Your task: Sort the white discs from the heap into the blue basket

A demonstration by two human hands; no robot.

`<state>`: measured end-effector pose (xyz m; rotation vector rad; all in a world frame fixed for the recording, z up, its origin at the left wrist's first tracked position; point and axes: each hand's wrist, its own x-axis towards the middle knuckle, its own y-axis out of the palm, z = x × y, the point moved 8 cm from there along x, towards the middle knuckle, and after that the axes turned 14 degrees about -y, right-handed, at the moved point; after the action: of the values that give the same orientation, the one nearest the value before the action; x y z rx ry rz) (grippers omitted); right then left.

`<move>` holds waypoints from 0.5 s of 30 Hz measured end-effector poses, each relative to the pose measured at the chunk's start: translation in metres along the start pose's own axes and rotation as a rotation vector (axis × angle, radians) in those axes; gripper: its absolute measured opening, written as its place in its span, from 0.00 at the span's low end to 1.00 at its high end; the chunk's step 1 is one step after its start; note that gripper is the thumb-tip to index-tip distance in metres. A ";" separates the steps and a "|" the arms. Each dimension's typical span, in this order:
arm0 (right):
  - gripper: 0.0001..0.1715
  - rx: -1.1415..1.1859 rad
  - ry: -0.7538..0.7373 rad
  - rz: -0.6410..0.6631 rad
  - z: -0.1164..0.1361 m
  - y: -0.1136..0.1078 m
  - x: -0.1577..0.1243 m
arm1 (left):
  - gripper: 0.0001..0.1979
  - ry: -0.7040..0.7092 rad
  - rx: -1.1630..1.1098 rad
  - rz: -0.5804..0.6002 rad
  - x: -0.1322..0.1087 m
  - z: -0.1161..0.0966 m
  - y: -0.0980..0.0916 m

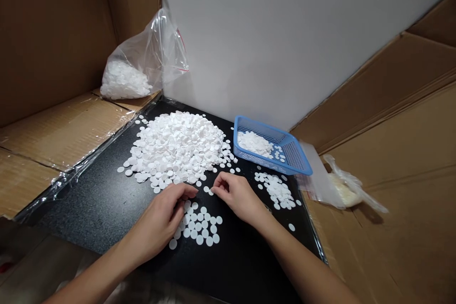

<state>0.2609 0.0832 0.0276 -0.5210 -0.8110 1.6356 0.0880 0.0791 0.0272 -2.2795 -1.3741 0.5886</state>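
Discs [206, 189], white, round and flat, lie loose just off the near edge of the pile [178, 145], in the gap between the two hands. Being round, they present no long axis. The right hand is the nearer: its thumb and forefinger come down at one of these discs, on the near right side of the pile. Those fingertips stand close together; whether they grip the disc or merely touch it, I cannot tell. The left hand [164, 213] rests low on the near side of the pile, partly open, fingers curled towards the right hand [238, 195], thumb apart from the forefinger. What lies under its palm is hidden.

Both forearms reach in from the near side and converge towards the pile. A spread batch [201, 224] of discs, mostly flat, lies nearer the person than the pile, beside the left hand. To the right of the pile stands a blue basket [272, 164] holding more discs; a smaller cluster [279, 192] lies to the pile's near right. All rest on the black surface [89, 206].
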 end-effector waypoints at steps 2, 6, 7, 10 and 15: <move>0.08 -0.004 -0.056 -0.019 0.003 0.000 0.002 | 0.17 -0.011 0.000 -0.008 0.000 0.001 0.000; 0.09 0.043 -0.090 -0.020 0.005 0.005 0.003 | 0.17 -0.021 0.002 0.005 0.001 0.002 0.001; 0.07 0.060 -0.086 -0.005 0.006 0.007 0.003 | 0.17 -0.022 0.006 0.009 0.002 0.002 0.002; 0.05 0.108 -0.065 0.050 0.010 0.016 0.001 | 0.16 -0.015 0.016 0.019 0.002 0.000 0.002; 0.07 0.112 -0.073 0.057 0.014 0.021 -0.001 | 0.17 -0.004 0.021 0.012 0.002 0.000 0.003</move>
<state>0.2369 0.0772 0.0213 -0.4103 -0.7585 1.7498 0.0907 0.0800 0.0252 -2.2730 -1.3510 0.6084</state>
